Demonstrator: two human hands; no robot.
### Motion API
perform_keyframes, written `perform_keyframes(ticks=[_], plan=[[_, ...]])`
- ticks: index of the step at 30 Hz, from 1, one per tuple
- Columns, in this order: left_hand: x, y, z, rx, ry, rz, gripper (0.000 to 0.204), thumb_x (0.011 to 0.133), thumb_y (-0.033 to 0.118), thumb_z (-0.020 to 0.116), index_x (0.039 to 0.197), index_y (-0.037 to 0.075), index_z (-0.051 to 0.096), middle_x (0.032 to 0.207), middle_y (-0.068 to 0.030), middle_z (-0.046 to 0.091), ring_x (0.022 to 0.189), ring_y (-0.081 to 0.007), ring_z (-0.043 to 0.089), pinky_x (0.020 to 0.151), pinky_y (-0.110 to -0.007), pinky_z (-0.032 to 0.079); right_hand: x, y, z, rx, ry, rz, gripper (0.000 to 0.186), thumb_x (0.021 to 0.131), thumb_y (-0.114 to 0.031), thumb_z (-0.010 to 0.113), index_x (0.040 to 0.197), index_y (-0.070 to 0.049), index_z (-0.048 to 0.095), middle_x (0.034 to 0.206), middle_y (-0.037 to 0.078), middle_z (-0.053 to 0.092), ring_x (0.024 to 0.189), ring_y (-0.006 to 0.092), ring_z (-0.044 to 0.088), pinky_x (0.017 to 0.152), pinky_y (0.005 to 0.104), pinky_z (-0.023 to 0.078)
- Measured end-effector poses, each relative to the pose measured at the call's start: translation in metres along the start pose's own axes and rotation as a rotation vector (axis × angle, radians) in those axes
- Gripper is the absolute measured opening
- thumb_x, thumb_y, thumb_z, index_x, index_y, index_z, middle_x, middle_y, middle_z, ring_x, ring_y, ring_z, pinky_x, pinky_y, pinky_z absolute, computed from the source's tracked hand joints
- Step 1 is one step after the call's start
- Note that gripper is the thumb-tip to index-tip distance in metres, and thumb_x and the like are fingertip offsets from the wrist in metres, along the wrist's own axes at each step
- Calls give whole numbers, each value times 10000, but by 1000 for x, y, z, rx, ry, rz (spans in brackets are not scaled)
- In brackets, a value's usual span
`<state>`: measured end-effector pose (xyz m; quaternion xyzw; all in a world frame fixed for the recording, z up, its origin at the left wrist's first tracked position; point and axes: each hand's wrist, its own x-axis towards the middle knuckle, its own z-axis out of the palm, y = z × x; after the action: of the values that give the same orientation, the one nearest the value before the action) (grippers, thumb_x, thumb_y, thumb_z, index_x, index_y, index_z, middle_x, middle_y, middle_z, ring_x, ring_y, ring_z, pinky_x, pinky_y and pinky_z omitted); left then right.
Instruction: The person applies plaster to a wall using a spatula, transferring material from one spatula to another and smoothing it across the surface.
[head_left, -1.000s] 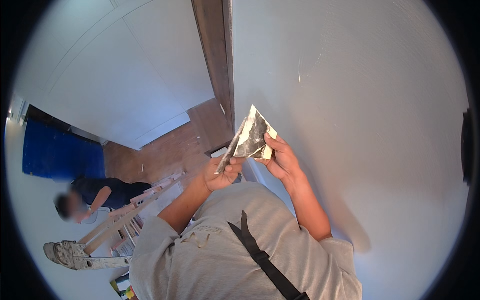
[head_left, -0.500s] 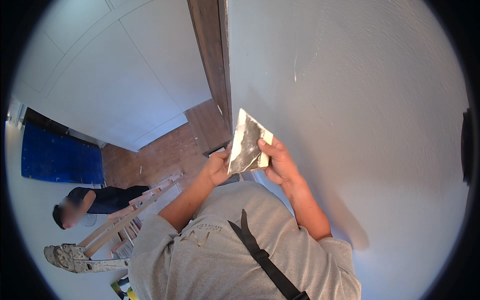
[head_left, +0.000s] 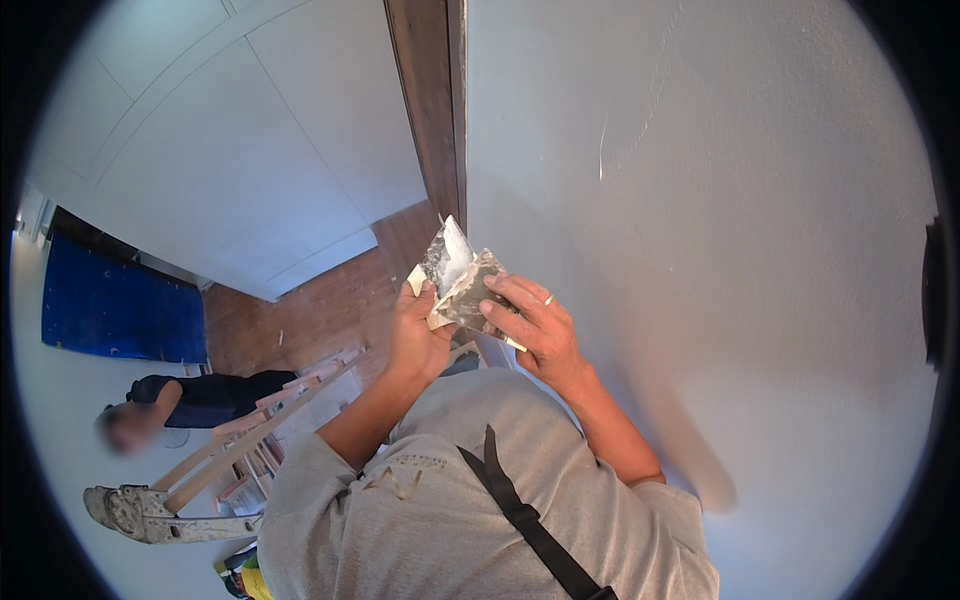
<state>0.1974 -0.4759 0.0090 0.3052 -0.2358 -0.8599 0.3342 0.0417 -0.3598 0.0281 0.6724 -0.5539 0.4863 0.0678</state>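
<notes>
Two flat, thin putty blades smeared with white filler meet in front of my chest. My left hand (head_left: 418, 335) is closed on the left blade (head_left: 433, 264), thumb over its lower edge; a lump of white filler (head_left: 457, 252) lies on it. The fingers of my right hand (head_left: 542, 325), one wearing a ring, press on the face of the right blade (head_left: 470, 300), a dull grey, smeared plate with a pale lower edge. The two blades touch or overlap along the middle; exactly where, I cannot tell.
A grey-white wall (head_left: 720, 250) rises close on my right, ending at a brown door frame (head_left: 440, 130). At lower left stand a stepladder (head_left: 140, 515) and a person in dark clothes (head_left: 215, 398). A blue sheet (head_left: 120, 300) hangs behind them, above the wooden floor (head_left: 270, 315).
The filler-smeared plate, seen as one broad face before, now shows as two blades set against each other. My left hand has moved up and left; my right fingers now lie over the right blade.
</notes>
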Motion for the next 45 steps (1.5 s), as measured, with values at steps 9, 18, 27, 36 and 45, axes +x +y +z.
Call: perform_keyframes(ticks=[9, 18, 27, 36, 45], plan=[[24, 23, -36, -101, -210, -138, 386, 1072, 114, 419, 1446, 33, 477, 1279, -133, 664, 1088, -251, 709, 910, -419, 608, -19, 28, -12, 630, 321, 897, 320, 1081, -184, 545, 1362, -35, 584, 1256, 75, 663, 1135, 216, 655, 957, 399, 562], [30, 34, -17, -45, -431, -512, 466, 1015, 97, 463, 1462, -33, 464, 1339, -188, 641, 1187, -278, 679, 1016, -426, 568, -7, 32, -26, 1150, 42, 1149, 503, 1064, -284, 611, 1468, -10, 494, 1310, 85, 651, 1152, 162, 649, 964, 343, 551], [39, 70, 10, -48, -388, -238, 420, 1045, 168, 441, 1438, 32, 498, 1249, -109, 689, 1032, -205, 719, 837, -356, 613, -33, -38, -72, 338, 41, 984, 261, 1043, -217, 618, 1167, 12, 641, 1007, 64, 717, 927, 122, 646, 834, 332, 526], [-25, 111, 74, 201, -600, 842, 378, 1041, 47, 556, 1394, 20, 424, 1241, -112, 628, 1018, -202, 697, 763, -357, 631, -119, -148, -74, -417, 336, 69, 290, 777, 21, 709, 1057, -29, 650, 916, 108, 735, 675, 257, 689, 554, 318, 518], [-118, 163, 244, 359, -678, 2251, 437, 922, -169, 540, 1272, 46, 688, 1276, -126, 729, 1217, -283, 693, 1021, -354, 586, -185, -162, -64, -580, 382, -90, 438, 667, 171, 595, 1055, -30, 615, 854, 110, 735, 683, 244, 742, 601, 312, 589]])
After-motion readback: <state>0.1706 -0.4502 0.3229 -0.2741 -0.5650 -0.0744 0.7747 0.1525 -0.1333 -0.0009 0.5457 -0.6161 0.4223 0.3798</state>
